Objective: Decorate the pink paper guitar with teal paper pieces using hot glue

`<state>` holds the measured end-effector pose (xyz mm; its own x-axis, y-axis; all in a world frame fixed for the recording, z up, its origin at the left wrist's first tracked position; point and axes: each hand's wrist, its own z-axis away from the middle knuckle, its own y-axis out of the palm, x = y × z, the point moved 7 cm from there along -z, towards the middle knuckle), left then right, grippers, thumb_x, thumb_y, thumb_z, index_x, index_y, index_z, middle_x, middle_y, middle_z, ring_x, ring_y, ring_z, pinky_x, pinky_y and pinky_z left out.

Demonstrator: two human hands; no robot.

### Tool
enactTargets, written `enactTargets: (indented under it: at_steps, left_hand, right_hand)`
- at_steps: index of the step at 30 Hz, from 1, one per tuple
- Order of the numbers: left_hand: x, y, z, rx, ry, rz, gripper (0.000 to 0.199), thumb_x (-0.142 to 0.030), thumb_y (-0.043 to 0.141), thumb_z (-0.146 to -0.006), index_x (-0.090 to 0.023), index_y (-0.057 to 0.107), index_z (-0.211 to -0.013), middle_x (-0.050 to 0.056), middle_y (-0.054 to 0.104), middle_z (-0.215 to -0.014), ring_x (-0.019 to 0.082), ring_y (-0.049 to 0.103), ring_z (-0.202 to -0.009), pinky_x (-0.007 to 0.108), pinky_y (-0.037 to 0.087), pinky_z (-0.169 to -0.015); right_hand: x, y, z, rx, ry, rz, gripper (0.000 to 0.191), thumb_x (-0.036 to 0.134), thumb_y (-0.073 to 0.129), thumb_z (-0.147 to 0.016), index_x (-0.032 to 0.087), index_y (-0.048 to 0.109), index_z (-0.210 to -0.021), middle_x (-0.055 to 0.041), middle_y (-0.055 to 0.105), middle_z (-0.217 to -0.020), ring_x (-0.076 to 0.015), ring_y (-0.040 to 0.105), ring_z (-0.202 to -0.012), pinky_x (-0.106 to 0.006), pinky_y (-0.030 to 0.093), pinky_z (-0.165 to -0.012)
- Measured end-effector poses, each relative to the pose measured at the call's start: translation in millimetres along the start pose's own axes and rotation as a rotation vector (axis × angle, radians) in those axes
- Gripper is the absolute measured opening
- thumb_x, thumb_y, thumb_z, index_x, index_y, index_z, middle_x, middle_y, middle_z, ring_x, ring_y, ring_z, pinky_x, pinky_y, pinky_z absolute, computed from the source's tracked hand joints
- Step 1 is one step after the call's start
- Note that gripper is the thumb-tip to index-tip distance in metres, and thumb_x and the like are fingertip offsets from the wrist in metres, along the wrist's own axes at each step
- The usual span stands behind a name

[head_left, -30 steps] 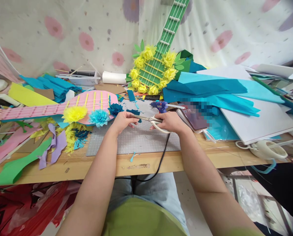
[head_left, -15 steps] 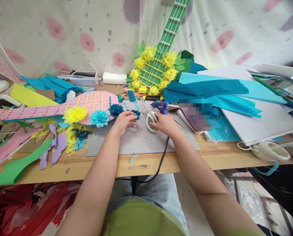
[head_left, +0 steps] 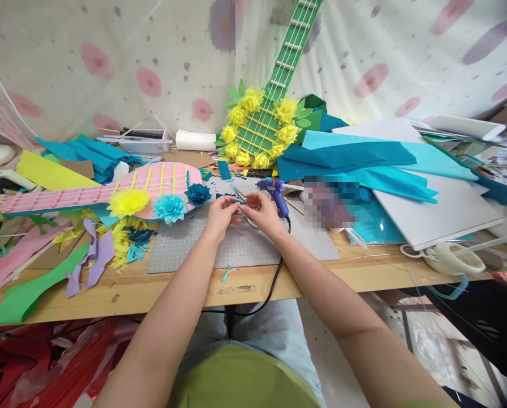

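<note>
My left hand (head_left: 220, 216) and my right hand (head_left: 260, 212) meet over the grey cutting mat (head_left: 174, 249), fingertips pinched close together. A small dark blue paper piece shows at the left fingertips; most of it is hidden. What the right fingers pinch is too small to name. White-handled scissors lie on the mat, mostly hidden behind my right hand. Just right of that hand rests a blue glue gun (head_left: 279, 198). To the left lies a pink paper guitar (head_left: 151, 178) with a yellow flower (head_left: 129, 199), a light blue flower (head_left: 170, 208) and a dark blue flower (head_left: 198, 194).
A green guitar with yellow flowers (head_left: 257, 136) stands at the back. Blue paper sheets (head_left: 351, 156) and white boards (head_left: 444, 212) lie right, near a white cup (head_left: 453, 258). Paper strips (head_left: 36, 283) cover the left edge. A black cord (head_left: 274, 283) hangs over the front edge.
My right hand has left the scissors and moved left to meet my left hand. The view has shifted slightly, and the glue gun now shows more fully.
</note>
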<state>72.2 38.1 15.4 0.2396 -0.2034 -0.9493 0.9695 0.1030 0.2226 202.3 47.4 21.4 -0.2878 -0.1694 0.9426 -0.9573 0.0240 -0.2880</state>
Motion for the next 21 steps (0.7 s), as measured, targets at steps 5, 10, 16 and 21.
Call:
enactTargets:
  at_steps: [5, 10, 16, 21]
  left_hand:
    - [-14.4, -6.5, 8.2, -0.069, 0.054, 0.01, 0.013, -0.014, 0.061, -0.068, -0.016, 0.052, -0.076, -0.004, 0.056, -0.064, 0.011, 0.061, -0.06, 0.018, 0.047, -0.044]
    - [-66.5, -33.0, 14.5, -0.059, 0.144, -0.062, 0.015, -0.012, 0.061, -0.069, -0.015, 0.055, -0.081, -0.002, 0.06, -0.068, 0.014, 0.066, -0.066, 0.019, 0.047, -0.045]
    - [-146.0, -85.9, 15.8, -0.13, 0.341, -0.251, 0.012, -0.011, 0.062, -0.071, -0.014, 0.062, -0.083, 0.001, 0.064, -0.074, 0.015, 0.065, -0.073, 0.023, 0.05, -0.056]
    - [-174.8, -141.2, 12.2, -0.337, 0.376, -0.337, 0.009, -0.005, 0.063, -0.068, -0.013, 0.06, -0.071, -0.004, 0.059, -0.063, 0.009, 0.056, -0.064, 0.029, 0.049, -0.073]
  right_hand:
    - [-3.9, -3.2, -2.0, -0.005, 0.015, -0.16, 0.035, 0.043, 0.064, -0.071, 0.021, 0.049, -0.094, -0.0015, 0.061, -0.082, -0.0151, 0.063, -0.079, -0.031, 0.051, -0.075]
    - [-4.6, -0.2, -1.0, 0.041, 0.067, -0.207, 0.029, 0.039, 0.064, -0.07, 0.021, 0.049, -0.087, 0.002, 0.057, -0.072, -0.013, 0.061, -0.066, -0.03, 0.051, -0.067]
    - [-11.5, 3.3, -1.8, 0.059, 0.112, -0.197, 0.02, 0.031, 0.059, -0.07, 0.021, 0.049, -0.085, 0.0026, 0.057, -0.07, -0.0125, 0.061, -0.063, -0.028, 0.05, -0.063]
    - [-10.3, 0.1, -1.7, 0.006, 0.075, -0.043, 0.014, 0.028, 0.055, -0.073, 0.021, 0.051, -0.085, 0.0001, 0.06, -0.076, -0.0136, 0.061, -0.07, -0.031, 0.051, -0.07]
